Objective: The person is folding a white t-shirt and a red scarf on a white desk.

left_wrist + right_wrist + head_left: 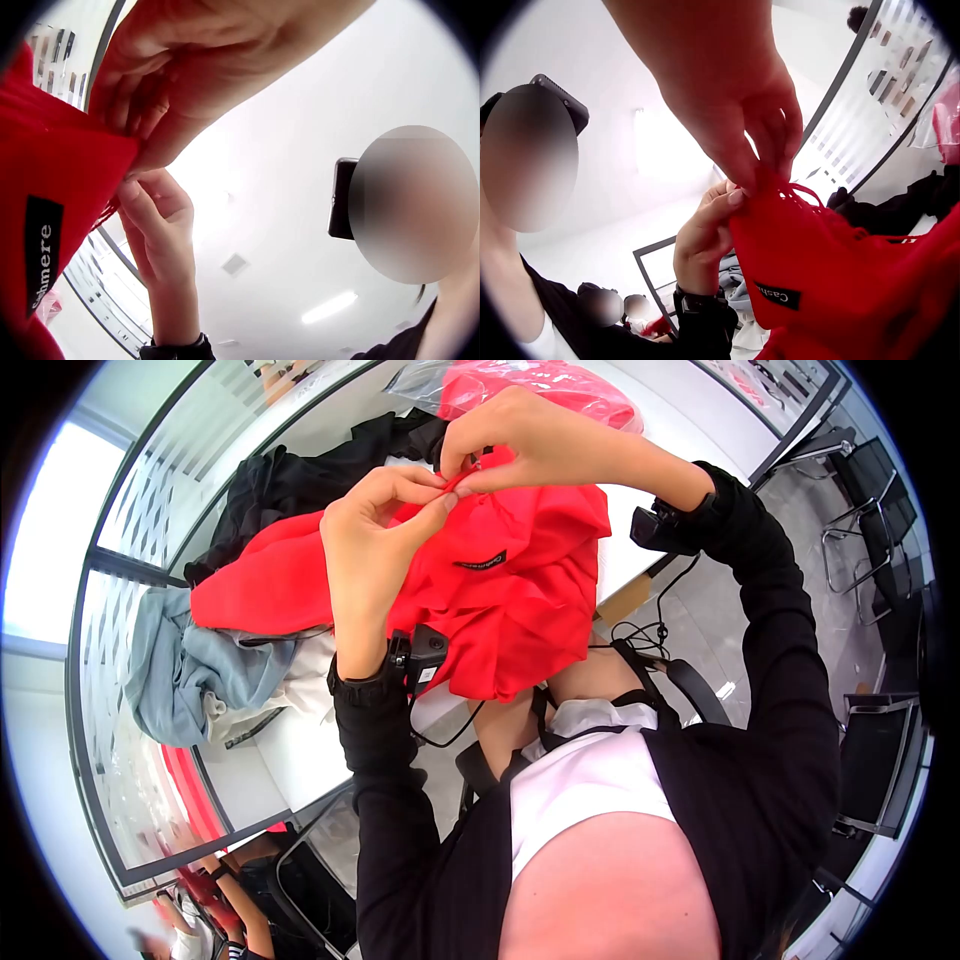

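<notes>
A red scarf [540,550] with a fringed edge and a black "Cashmere" label [778,295] is spread over the table's front edge and hangs down toward the lap. My left hand [372,525] pinches its edge between thumb and fingers. Right beside it, my right hand [525,445] pinches the same edge, fingertips almost meeting the left ones. In the left wrist view the scarf's corner [112,150] is raised between the two hands. Loose red strands of fringe [806,191] show near the right fingertips in the right wrist view.
Black cloth [290,485] lies behind the scarf, and blue-grey cloth [190,665] is heaped at the left. A clear plastic bag with pink-red contents [560,390] stands at the back. Glass partitions edge the white table [310,755]. Black chairs [880,510] stand at the right.
</notes>
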`<action>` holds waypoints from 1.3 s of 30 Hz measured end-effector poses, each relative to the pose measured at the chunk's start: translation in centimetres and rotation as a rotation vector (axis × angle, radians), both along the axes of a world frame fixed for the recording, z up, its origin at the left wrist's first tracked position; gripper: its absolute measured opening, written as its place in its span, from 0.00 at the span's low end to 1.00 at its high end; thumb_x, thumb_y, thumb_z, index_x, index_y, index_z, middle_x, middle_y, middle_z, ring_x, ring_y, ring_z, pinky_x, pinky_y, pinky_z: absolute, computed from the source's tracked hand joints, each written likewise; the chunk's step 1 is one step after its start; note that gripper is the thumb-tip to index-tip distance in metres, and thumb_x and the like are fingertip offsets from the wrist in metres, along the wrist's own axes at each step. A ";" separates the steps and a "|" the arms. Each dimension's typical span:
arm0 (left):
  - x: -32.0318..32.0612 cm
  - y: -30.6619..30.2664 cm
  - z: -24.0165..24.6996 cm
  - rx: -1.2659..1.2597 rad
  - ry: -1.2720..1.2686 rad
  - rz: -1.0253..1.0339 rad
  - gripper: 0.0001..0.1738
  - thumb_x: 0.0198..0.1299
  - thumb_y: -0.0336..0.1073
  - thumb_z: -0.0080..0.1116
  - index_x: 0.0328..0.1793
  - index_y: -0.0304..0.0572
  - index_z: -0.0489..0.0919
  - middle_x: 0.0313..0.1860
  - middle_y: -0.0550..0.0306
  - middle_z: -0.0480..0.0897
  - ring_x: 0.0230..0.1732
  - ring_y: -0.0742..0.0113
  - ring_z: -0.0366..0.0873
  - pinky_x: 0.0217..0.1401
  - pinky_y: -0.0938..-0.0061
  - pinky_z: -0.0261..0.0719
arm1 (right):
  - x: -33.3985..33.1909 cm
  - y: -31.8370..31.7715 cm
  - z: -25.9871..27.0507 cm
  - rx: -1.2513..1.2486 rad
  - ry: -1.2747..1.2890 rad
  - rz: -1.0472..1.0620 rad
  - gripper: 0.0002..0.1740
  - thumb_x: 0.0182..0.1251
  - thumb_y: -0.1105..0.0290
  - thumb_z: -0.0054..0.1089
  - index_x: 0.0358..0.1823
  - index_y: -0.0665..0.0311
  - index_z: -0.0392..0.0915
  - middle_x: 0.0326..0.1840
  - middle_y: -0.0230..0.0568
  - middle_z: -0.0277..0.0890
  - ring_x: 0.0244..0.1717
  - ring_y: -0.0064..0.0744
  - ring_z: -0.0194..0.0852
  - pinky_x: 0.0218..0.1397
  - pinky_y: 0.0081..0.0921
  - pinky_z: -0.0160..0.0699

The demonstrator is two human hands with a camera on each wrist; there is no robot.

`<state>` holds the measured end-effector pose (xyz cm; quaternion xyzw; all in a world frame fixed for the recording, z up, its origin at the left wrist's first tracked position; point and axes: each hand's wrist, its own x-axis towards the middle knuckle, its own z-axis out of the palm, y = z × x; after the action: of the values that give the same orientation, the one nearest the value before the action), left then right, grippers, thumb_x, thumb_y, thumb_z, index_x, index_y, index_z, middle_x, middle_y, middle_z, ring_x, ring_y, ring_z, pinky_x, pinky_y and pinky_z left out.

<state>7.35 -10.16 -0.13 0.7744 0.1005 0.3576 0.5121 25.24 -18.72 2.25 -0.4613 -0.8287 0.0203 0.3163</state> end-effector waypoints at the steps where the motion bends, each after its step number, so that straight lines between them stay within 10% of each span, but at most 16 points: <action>1: 0.0 0.1 -0.1 -0.014 -0.007 0.003 0.05 0.43 0.21 0.63 0.27 0.30 0.78 0.31 0.58 0.79 0.35 0.74 0.75 0.42 0.82 0.72 | 0.0 0.0 0.0 -0.001 -0.005 -0.001 0.08 0.50 0.72 0.62 0.31 0.67 0.76 0.29 0.37 0.75 0.30 0.32 0.73 0.35 0.22 0.72; 19: 1.2 0.5 -1.2 0.281 0.283 0.059 0.10 0.47 0.28 0.63 0.34 0.31 0.75 0.32 0.59 0.79 0.37 0.76 0.74 0.44 0.82 0.70 | 1.4 0.3 0.9 0.053 -0.046 -0.009 0.06 0.54 0.69 0.56 0.31 0.65 0.74 0.28 0.41 0.74 0.30 0.39 0.73 0.34 0.28 0.71; 24: 1.7 -1.9 -1.6 0.493 0.323 0.063 0.15 0.43 0.32 0.64 0.37 0.32 0.77 0.45 0.46 0.73 0.37 0.51 0.74 0.39 0.70 0.73 | 2.3 -1.2 3.7 0.193 -0.030 -0.105 0.04 0.50 0.75 0.58 0.28 0.67 0.74 0.26 0.42 0.74 0.30 0.39 0.73 0.33 0.27 0.70; 34: -1.7 -1.1 -5.3 0.898 0.619 0.235 0.14 0.43 0.37 0.60 0.35 0.37 0.79 0.56 0.48 0.67 0.60 0.52 0.60 0.60 0.42 0.49 | 9.1 -4.4 6.9 0.402 -0.204 -0.324 0.06 0.48 0.73 0.60 0.27 0.67 0.76 0.23 0.42 0.75 0.26 0.37 0.75 0.29 0.25 0.72; 39: -4.6 -1.6 -3.3 0.940 0.600 0.355 0.10 0.41 0.31 0.57 0.32 0.37 0.74 0.59 0.51 0.65 0.59 0.52 0.62 0.63 0.51 0.50 | 11.1 -4.7 7.3 0.343 -0.189 -0.419 0.06 0.48 0.72 0.61 0.26 0.67 0.75 0.22 0.42 0.74 0.24 0.36 0.74 0.28 0.26 0.70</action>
<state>2.79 -11.77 -3.47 0.9573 0.1996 0.2093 -0.0051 36.33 -23.40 9.59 -0.5622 -0.7323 -0.2292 0.3083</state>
